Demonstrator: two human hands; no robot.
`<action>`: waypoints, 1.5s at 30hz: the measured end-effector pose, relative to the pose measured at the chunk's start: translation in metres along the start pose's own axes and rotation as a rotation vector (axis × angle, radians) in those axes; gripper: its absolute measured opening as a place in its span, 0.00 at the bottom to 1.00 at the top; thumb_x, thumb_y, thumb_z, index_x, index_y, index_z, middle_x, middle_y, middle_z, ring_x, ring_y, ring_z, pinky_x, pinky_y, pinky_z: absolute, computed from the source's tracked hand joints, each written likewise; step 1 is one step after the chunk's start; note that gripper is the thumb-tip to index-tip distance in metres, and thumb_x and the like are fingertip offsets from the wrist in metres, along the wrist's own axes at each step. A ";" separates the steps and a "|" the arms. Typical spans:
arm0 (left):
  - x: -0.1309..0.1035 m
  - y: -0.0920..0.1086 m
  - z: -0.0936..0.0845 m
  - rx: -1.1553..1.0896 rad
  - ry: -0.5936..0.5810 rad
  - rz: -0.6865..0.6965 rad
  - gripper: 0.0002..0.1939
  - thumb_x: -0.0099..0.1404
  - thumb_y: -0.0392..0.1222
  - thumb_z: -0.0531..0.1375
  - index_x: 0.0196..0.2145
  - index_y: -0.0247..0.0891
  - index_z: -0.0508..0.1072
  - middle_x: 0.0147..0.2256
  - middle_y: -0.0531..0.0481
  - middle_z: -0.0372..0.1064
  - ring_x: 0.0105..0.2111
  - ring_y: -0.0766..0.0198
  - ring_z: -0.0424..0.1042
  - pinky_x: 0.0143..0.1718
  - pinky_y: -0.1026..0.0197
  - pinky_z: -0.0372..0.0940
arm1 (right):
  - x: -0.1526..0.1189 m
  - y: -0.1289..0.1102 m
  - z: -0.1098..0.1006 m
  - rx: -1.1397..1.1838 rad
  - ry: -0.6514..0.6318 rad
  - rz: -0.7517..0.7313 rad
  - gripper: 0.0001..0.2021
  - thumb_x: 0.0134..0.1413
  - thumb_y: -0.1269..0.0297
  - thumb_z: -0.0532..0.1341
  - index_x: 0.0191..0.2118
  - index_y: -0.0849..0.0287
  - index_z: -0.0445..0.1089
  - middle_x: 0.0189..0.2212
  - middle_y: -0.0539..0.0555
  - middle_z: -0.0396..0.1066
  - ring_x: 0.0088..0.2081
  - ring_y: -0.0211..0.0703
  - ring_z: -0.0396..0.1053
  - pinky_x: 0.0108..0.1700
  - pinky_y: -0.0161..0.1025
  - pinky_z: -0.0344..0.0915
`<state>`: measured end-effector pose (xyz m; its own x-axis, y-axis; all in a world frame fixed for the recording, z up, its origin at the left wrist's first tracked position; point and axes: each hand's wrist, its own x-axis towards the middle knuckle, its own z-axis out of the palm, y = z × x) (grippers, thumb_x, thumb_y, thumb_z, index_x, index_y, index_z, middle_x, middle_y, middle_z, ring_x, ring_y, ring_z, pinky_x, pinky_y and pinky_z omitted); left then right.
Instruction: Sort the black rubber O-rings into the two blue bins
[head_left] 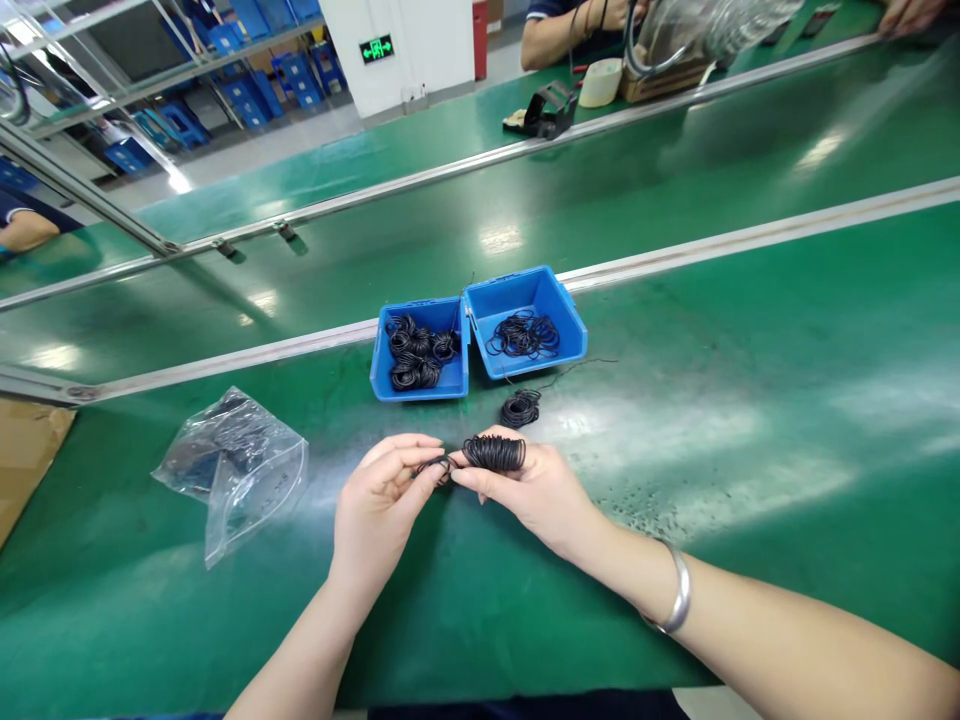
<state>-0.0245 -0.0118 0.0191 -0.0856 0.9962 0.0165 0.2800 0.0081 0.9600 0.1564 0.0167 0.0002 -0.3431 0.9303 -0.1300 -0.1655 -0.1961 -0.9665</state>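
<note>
Over the green table, my right hand (pixel 536 490) is closed around a stack of thin black rings (pixel 495 453), which look like rubber O-rings. My left hand (pixel 390 490) pinches a few more black rings (pixel 441 467) right beside that stack, and the fingertips of both hands nearly meet there. Just beyond my right hand a bundle of black rings (pixel 520 408) lies on the table. Behind it stand two blue bins: the left bin (pixel 420 393) holds several tied bundles, the right bin (pixel 566 340) a loose heap of rings.
To the left lies a clear zip bag (pixel 259 480) with dark contents. A cardboard box (pixel 30 450) sits at the left edge. Beyond a metal rail (pixel 337 205), a co-worker's arm (pixel 555 38) shows near a tape roll (pixel 601 82) and a clear plastic bag (pixel 690 35). Water drops (pixel 660 510) dot the table.
</note>
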 end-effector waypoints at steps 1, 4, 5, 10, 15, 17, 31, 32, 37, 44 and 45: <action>0.000 0.000 0.000 0.015 -0.003 0.000 0.06 0.62 0.41 0.66 0.37 0.41 0.81 0.44 0.44 0.72 0.44 0.57 0.75 0.44 0.58 0.75 | 0.000 0.000 0.000 -0.024 0.006 -0.015 0.08 0.50 0.56 0.71 0.33 0.55 0.80 0.35 0.51 0.70 0.31 0.38 0.68 0.35 0.38 0.68; -0.001 0.000 -0.001 0.026 -0.032 -0.011 0.06 0.62 0.42 0.66 0.38 0.42 0.82 0.45 0.44 0.73 0.43 0.58 0.76 0.43 0.59 0.75 | 0.001 0.000 -0.001 -0.045 0.004 -0.017 0.09 0.52 0.56 0.69 0.31 0.56 0.79 0.34 0.51 0.71 0.31 0.39 0.69 0.35 0.38 0.68; -0.002 0.000 -0.001 0.024 -0.042 -0.013 0.07 0.63 0.42 0.65 0.38 0.42 0.82 0.45 0.44 0.73 0.42 0.58 0.76 0.42 0.59 0.76 | 0.001 0.001 -0.002 -0.039 -0.003 -0.008 0.09 0.52 0.56 0.69 0.31 0.56 0.79 0.34 0.51 0.71 0.31 0.39 0.68 0.34 0.38 0.67; -0.004 0.002 -0.003 -0.032 -0.034 -0.013 0.06 0.63 0.41 0.65 0.38 0.43 0.82 0.44 0.45 0.74 0.40 0.59 0.77 0.41 0.59 0.77 | 0.002 0.001 -0.001 0.080 -0.048 0.047 0.10 0.52 0.56 0.69 0.31 0.57 0.77 0.31 0.50 0.71 0.29 0.37 0.67 0.32 0.37 0.66; -0.007 0.003 0.002 -0.103 -0.010 0.017 0.06 0.63 0.40 0.65 0.38 0.43 0.82 0.44 0.46 0.73 0.37 0.62 0.78 0.42 0.60 0.76 | 0.001 0.000 0.000 0.167 -0.090 0.106 0.11 0.51 0.54 0.70 0.31 0.58 0.76 0.29 0.49 0.73 0.28 0.37 0.65 0.32 0.37 0.64; -0.008 0.002 0.004 -0.123 -0.001 0.022 0.06 0.63 0.39 0.65 0.38 0.43 0.82 0.43 0.47 0.73 0.36 0.63 0.77 0.42 0.61 0.76 | 0.001 -0.002 0.001 0.190 -0.096 0.124 0.12 0.50 0.55 0.71 0.31 0.58 0.76 0.29 0.49 0.73 0.28 0.37 0.65 0.31 0.36 0.63; 0.005 0.004 -0.006 -0.487 0.131 -0.253 0.08 0.60 0.42 0.68 0.35 0.36 0.77 0.34 0.50 0.75 0.35 0.63 0.79 0.38 0.64 0.75 | 0.002 -0.009 -0.003 0.609 -0.136 0.265 0.10 0.53 0.59 0.70 0.37 0.60 0.77 0.35 0.54 0.75 0.36 0.40 0.73 0.35 0.36 0.70; 0.006 0.004 -0.007 -0.482 0.126 -0.265 0.08 0.60 0.42 0.69 0.35 0.36 0.77 0.33 0.50 0.75 0.32 0.65 0.78 0.36 0.65 0.75 | 0.002 -0.010 -0.003 0.615 -0.133 0.270 0.10 0.53 0.60 0.70 0.37 0.61 0.78 0.37 0.54 0.75 0.37 0.41 0.74 0.37 0.36 0.71; 0.004 0.004 -0.005 -0.479 0.057 -0.269 0.10 0.60 0.41 0.69 0.39 0.37 0.77 0.32 0.51 0.75 0.28 0.68 0.77 0.31 0.67 0.73 | 0.002 -0.010 -0.004 0.592 -0.173 0.252 0.07 0.55 0.63 0.69 0.37 0.61 0.78 0.36 0.55 0.77 0.38 0.40 0.75 0.40 0.35 0.72; 0.000 0.004 -0.005 -0.418 0.014 -0.241 0.08 0.62 0.40 0.68 0.39 0.37 0.77 0.33 0.50 0.77 0.29 0.66 0.78 0.32 0.65 0.74 | 0.003 -0.006 -0.004 0.493 -0.146 0.249 0.09 0.53 0.61 0.70 0.30 0.62 0.77 0.25 0.49 0.72 0.27 0.33 0.68 0.37 0.34 0.66; -0.001 0.003 -0.004 -0.402 0.004 -0.236 0.08 0.62 0.41 0.67 0.39 0.37 0.77 0.33 0.50 0.77 0.30 0.66 0.78 0.32 0.65 0.75 | 0.003 -0.006 -0.003 0.479 -0.127 0.252 0.09 0.52 0.61 0.71 0.30 0.61 0.77 0.24 0.48 0.71 0.27 0.33 0.67 0.36 0.34 0.64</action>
<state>-0.0276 -0.0130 0.0233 -0.1062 0.9708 -0.2150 -0.1403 0.1995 0.9698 0.1594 0.0219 0.0043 -0.5299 0.7976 -0.2879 -0.4558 -0.5542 -0.6965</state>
